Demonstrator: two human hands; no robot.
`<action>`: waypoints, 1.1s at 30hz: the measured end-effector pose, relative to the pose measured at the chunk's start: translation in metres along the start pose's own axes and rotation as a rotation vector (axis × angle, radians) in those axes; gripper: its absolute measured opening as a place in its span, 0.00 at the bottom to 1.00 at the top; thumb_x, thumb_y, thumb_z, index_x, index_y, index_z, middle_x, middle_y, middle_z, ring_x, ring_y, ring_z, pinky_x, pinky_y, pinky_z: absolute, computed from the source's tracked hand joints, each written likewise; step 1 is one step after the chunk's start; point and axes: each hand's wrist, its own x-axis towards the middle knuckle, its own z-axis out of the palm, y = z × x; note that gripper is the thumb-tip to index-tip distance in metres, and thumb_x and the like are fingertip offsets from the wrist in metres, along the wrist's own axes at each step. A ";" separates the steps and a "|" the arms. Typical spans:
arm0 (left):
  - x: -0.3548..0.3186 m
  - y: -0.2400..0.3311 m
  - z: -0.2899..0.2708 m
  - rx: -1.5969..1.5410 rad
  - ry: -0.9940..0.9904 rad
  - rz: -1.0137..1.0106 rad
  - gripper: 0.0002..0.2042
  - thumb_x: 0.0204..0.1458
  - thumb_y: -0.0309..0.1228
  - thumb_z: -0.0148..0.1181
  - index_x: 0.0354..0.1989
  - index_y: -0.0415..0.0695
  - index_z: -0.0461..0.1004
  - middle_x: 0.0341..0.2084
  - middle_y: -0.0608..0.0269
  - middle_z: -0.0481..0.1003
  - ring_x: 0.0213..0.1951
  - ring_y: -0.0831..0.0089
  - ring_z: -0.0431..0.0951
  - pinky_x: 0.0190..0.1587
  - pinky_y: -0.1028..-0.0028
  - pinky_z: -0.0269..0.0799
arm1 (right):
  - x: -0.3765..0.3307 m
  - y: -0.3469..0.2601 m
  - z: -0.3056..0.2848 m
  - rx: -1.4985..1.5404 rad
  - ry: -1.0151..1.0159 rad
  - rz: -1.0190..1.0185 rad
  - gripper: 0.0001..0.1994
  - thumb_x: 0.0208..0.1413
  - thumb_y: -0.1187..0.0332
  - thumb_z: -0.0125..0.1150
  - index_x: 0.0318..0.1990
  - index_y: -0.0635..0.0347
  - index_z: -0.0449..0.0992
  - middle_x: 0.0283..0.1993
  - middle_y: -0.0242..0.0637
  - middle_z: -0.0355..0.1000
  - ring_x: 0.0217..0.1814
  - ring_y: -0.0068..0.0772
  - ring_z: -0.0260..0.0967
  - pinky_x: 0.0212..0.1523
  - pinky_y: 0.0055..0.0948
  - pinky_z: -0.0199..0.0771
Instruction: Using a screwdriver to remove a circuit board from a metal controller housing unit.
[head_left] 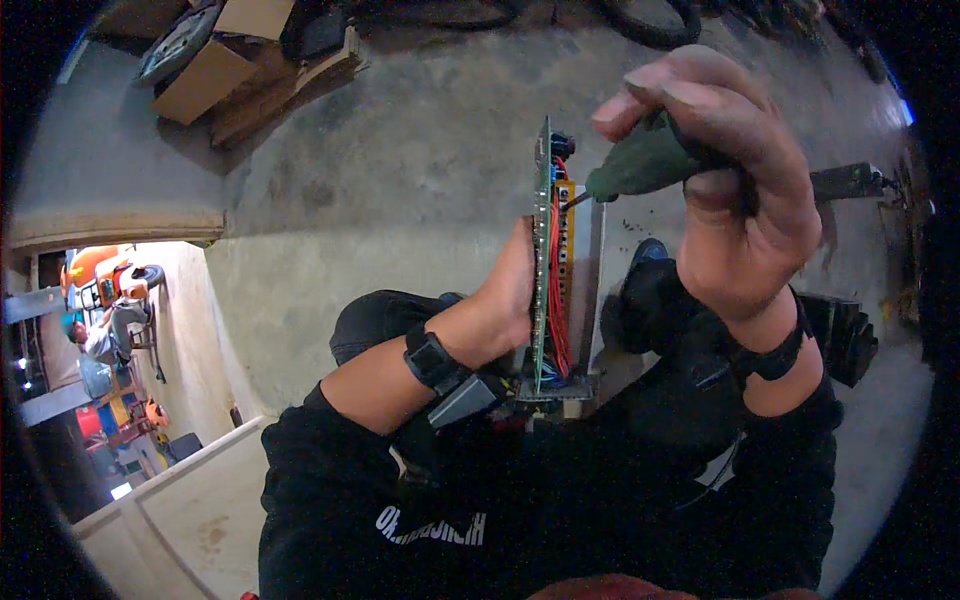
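A green circuit board point(542, 270) stands on edge in front of me, with red wires point(557, 300) and a yellow terminal strip point(566, 235) along its right side. My left hand point(508, 285) is pressed against the board's left face and steadies it; its fingertips are hidden. In my right hand point(750, 180), the fingers are wrapped round the dark green handle of a screwdriver point(650, 163). The screwdriver's shaft slants down to the left, its tip at the upper part of the yellow strip. Beside the strip is a pale flat panel point(588, 265).
Cardboard boxes point(205, 82) lie at the far left, and a black tyre point(652, 22) at the far edge. A dark bar-shaped object point(848, 182) and a black ribbed object point(838, 335) are on the right. Through the left doorway, a person point(103, 338) is near an orange motorcycle point(98, 268).
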 end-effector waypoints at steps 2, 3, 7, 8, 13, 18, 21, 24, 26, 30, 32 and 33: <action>0.002 0.001 -0.003 -0.033 -0.034 -0.008 0.25 0.57 0.55 0.35 0.40 0.47 0.71 0.32 0.60 0.73 0.34 0.67 0.74 0.37 0.65 0.71 | -0.003 0.004 0.001 0.003 0.002 -0.028 0.21 0.61 0.54 0.50 0.50 0.65 0.69 0.54 0.54 0.63 0.47 0.42 0.71 0.41 0.36 0.76; 0.010 -0.002 -0.009 -0.080 -0.066 -0.001 0.26 0.58 0.53 0.36 0.47 0.44 0.69 0.40 0.57 0.73 0.41 0.66 0.74 0.44 0.63 0.70 | -0.001 0.005 0.001 -0.015 0.004 -0.056 0.20 0.61 0.55 0.50 0.50 0.65 0.69 0.54 0.54 0.64 0.46 0.42 0.71 0.41 0.36 0.76; 0.027 -0.005 -0.031 0.017 -0.220 0.149 0.27 0.60 0.52 0.37 0.51 0.40 0.69 0.45 0.55 0.73 0.45 0.66 0.75 0.49 0.63 0.71 | -0.001 0.002 0.000 -0.140 0.040 -0.198 0.15 0.62 0.62 0.49 0.48 0.66 0.70 0.52 0.54 0.65 0.46 0.44 0.72 0.42 0.37 0.76; 0.026 -0.006 -0.036 0.028 -0.263 0.167 0.27 0.60 0.52 0.38 0.50 0.40 0.69 0.43 0.56 0.74 0.43 0.67 0.76 0.47 0.63 0.73 | 0.000 0.000 0.000 -0.148 0.022 -0.194 0.14 0.62 0.63 0.49 0.47 0.66 0.71 0.52 0.53 0.66 0.47 0.44 0.72 0.43 0.37 0.76; -0.006 0.001 0.009 -0.005 -0.028 0.052 0.25 0.57 0.57 0.38 0.37 0.49 0.73 0.26 0.65 0.74 0.28 0.72 0.76 0.29 0.68 0.74 | 0.004 -0.006 -0.003 -0.072 -0.070 -0.033 0.13 0.60 0.66 0.53 0.46 0.66 0.71 0.51 0.53 0.66 0.44 0.42 0.72 0.43 0.34 0.75; -0.004 0.002 -0.007 -0.019 -0.212 -0.018 0.25 0.58 0.55 0.39 0.41 0.47 0.73 0.33 0.61 0.75 0.36 0.70 0.77 0.39 0.67 0.76 | 0.007 -0.001 0.001 0.000 -0.051 -0.078 0.13 0.58 0.65 0.56 0.46 0.64 0.72 0.53 0.53 0.64 0.41 0.37 0.71 0.43 0.31 0.74; -0.004 0.000 0.002 0.092 -0.148 0.107 0.25 0.59 0.53 0.38 0.47 0.44 0.71 0.40 0.58 0.75 0.42 0.68 0.76 0.46 0.66 0.74 | 0.005 0.000 -0.001 -0.114 -0.034 -0.140 0.14 0.57 0.65 0.57 0.46 0.63 0.71 0.56 0.53 0.62 0.42 0.37 0.70 0.43 0.30 0.74; 0.002 0.001 -0.002 -0.023 -0.182 0.081 0.26 0.60 0.50 0.38 0.54 0.42 0.66 0.46 0.55 0.73 0.48 0.65 0.75 0.51 0.63 0.72 | -0.001 -0.005 -0.002 -0.158 -0.037 -0.071 0.15 0.57 0.62 0.58 0.45 0.62 0.71 0.55 0.51 0.62 0.42 0.37 0.70 0.44 0.31 0.73; 0.005 0.001 -0.005 -0.037 -0.171 0.047 0.26 0.61 0.50 0.38 0.56 0.42 0.64 0.48 0.55 0.73 0.50 0.63 0.74 0.53 0.62 0.71 | 0.000 -0.002 -0.003 -0.084 -0.054 -0.018 0.16 0.56 0.59 0.60 0.44 0.61 0.72 0.52 0.49 0.62 0.42 0.36 0.70 0.45 0.33 0.73; 0.022 -0.004 -0.031 0.018 -0.178 0.081 0.25 0.61 0.50 0.38 0.56 0.43 0.64 0.47 0.55 0.73 0.51 0.63 0.73 0.53 0.62 0.71 | 0.008 -0.005 0.001 -0.085 -0.056 -0.027 0.14 0.57 0.61 0.57 0.44 0.61 0.72 0.49 0.47 0.64 0.43 0.37 0.70 0.44 0.35 0.73; 0.041 -0.011 -0.060 0.128 -0.230 0.185 0.25 0.60 0.50 0.39 0.55 0.43 0.64 0.47 0.55 0.73 0.50 0.63 0.73 0.53 0.62 0.71 | 0.011 -0.012 0.005 -0.142 -0.023 -0.059 0.11 0.60 0.65 0.53 0.45 0.61 0.72 0.48 0.48 0.65 0.43 0.39 0.71 0.44 0.36 0.73; 0.038 -0.008 -0.053 0.148 -0.239 0.218 0.24 0.60 0.49 0.40 0.55 0.43 0.64 0.47 0.55 0.73 0.50 0.64 0.74 0.52 0.62 0.71 | 0.007 -0.012 0.000 -0.148 -0.046 -0.047 0.12 0.60 0.64 0.53 0.45 0.62 0.71 0.49 0.48 0.65 0.45 0.40 0.70 0.44 0.36 0.73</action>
